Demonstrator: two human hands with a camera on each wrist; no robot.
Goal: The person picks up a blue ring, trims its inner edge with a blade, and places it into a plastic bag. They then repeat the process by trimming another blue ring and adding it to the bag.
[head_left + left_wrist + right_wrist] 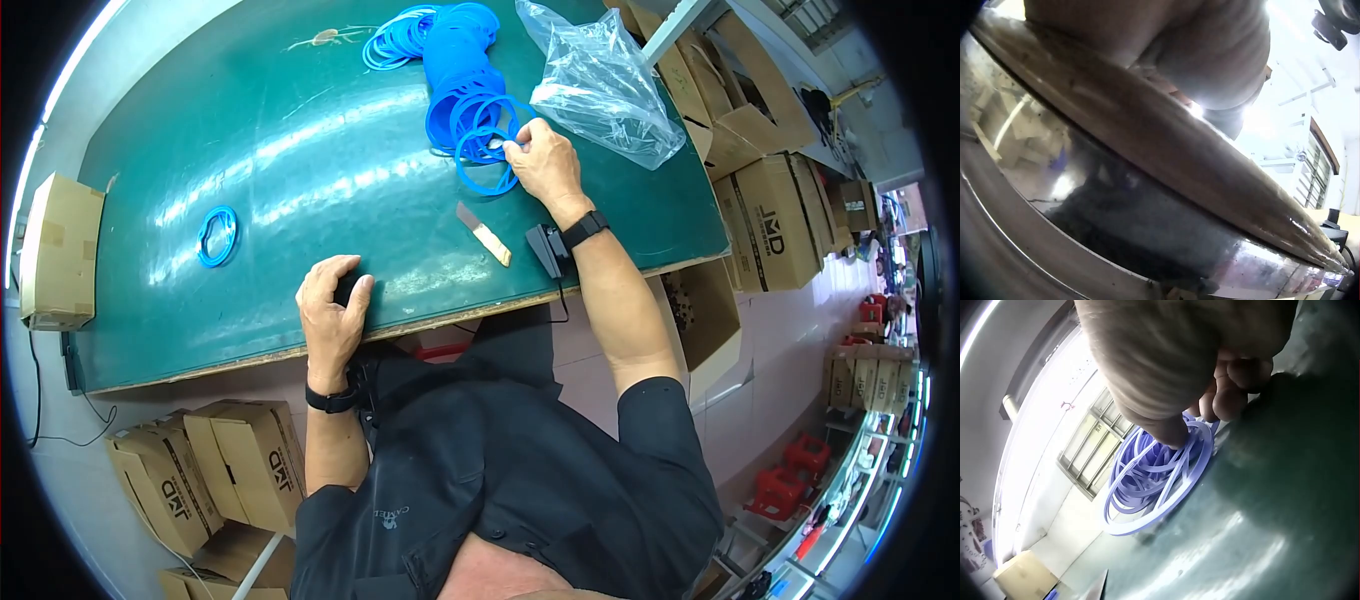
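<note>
Blue rings [460,60] lie in a long overlapping pile at the table's far side. At the pile's near end the right hand [545,165] pinches a loose blue ring [486,188] between thumb and fingers; in the right wrist view the thumb and fingertips of that hand [1191,369] meet at the rings [1147,481]. The left hand [333,305] rests near the table's front edge, fingers loosely bent, holding nothing; the left wrist view shows it [1210,56] close up over the edge. A small bundle of blue rings [218,237] lies apart at the left.
A knife [484,236] with a pale handle lies between the hands, near a black device [547,250] with a cable. A clear plastic bag [605,85] is right of the pile. A cardboard box [62,252] stands on the green table [300,130] at the left edge.
</note>
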